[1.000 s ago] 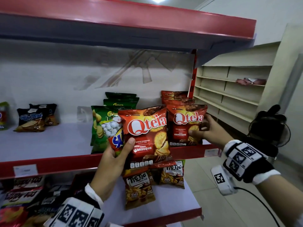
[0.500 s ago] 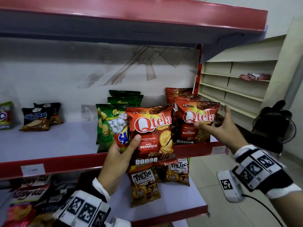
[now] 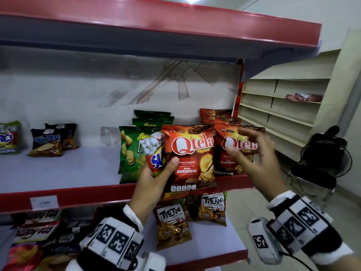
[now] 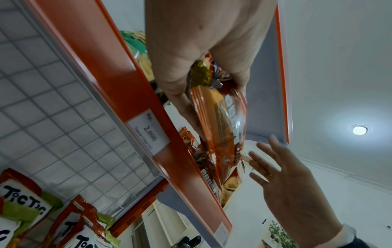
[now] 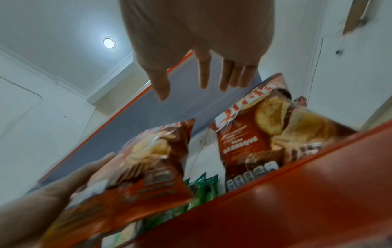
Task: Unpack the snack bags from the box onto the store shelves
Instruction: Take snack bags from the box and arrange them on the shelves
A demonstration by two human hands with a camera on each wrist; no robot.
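My left hand (image 3: 162,171) holds a red Qtela barbeque bag (image 3: 191,157) upright in front of the middle shelf (image 3: 78,194), thumb across its front. Pinched with it is a second bag with white balls and blue lettering (image 3: 154,151). The left wrist view shows the fingers curled behind the Qtela bag (image 4: 220,127). Another Qtela bag (image 3: 220,133) stands at the shelf's right end, with more behind it. My right hand (image 3: 244,151) hovers in front of it with fingers spread (image 5: 203,75) and holds nothing.
Green Chitato bags (image 3: 130,153) stand just left of the held bags. Black Tic Tic bags (image 3: 48,141) lie far left. The lower shelf carries Tic Tic bags (image 3: 172,223). A red upper shelf (image 3: 156,22) overhangs. A black fan (image 3: 324,159) and beige shelving (image 3: 283,106) are on the right.
My right hand has let go of the Qtela bag standing on the shelf and opened, rising a little in front of it. My left hand keeps its bags in place.
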